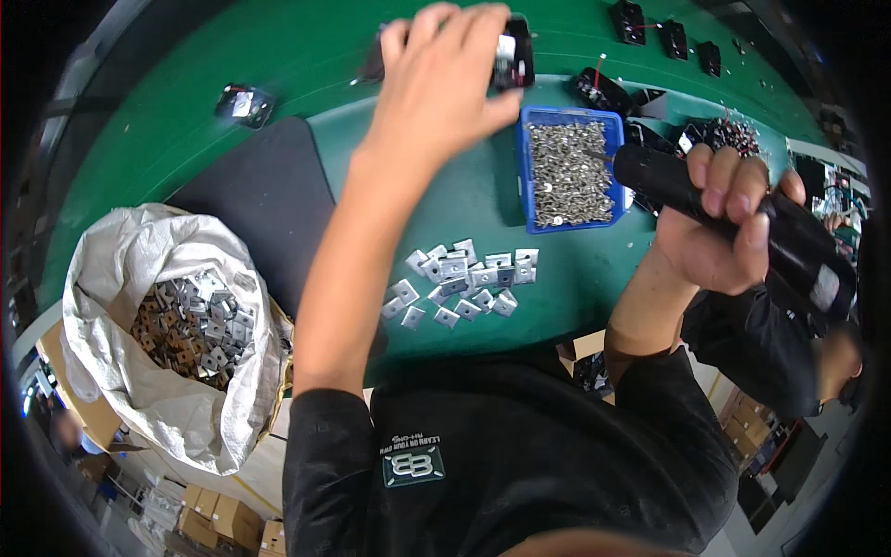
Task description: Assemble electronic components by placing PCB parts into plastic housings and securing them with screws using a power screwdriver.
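Observation:
My left hand (445, 79) is at the far side of the green table, its fingers curled over the edge of a black plastic housing (523, 54) with a pale label. The hand hides most of that housing, and a blurred dark shape shows on its other side. In my right hand (729, 218) is a black electric screwdriver (664, 176), gripped round its body. Its bit points left over a blue bin (525, 200) full of small silver screws (566, 172). Several square metal plates with holes (455, 278) lie loose between my forearms.
At left stands a white woven sack (102, 278), open, full of metal plates (209, 325). A dark mat (264, 195) lies beside it. More black housings (246, 105) sit on the table, with black parts and wires (724, 137) heaped at right. Another person's dark sleeve (752, 343) is close at right.

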Tool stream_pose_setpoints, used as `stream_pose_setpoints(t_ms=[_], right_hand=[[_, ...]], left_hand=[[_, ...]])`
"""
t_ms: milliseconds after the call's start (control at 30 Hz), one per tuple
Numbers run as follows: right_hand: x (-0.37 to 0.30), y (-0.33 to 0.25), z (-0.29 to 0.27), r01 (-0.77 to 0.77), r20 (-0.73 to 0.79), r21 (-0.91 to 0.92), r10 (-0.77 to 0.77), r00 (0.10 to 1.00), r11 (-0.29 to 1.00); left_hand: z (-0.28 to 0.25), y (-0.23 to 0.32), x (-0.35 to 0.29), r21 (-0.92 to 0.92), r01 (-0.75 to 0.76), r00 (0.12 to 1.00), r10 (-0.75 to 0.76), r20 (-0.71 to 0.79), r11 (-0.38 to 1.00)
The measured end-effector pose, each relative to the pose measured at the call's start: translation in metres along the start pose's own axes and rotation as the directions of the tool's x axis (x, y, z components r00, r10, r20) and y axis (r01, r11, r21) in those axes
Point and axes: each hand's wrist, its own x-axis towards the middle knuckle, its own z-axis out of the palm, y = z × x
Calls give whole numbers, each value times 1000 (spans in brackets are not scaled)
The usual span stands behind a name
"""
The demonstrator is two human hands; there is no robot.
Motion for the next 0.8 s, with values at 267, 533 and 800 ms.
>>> stream_pose_setpoints(t_ms=[267, 533, 800], right_hand=[[5, 31, -2, -40, -153, -119, 22, 988, 992], [3, 66, 6, -52, -142, -126, 34, 989, 991], [2, 51, 7, -47, -155, -87, 33, 987, 995]], left_hand=[[16, -58, 36, -112, -173, 981, 160, -111, 979], [-30, -102, -20, -49, 139, 953, -120, 277, 989], [-40, -89, -38, -127, 215, 958, -183, 223, 968]])
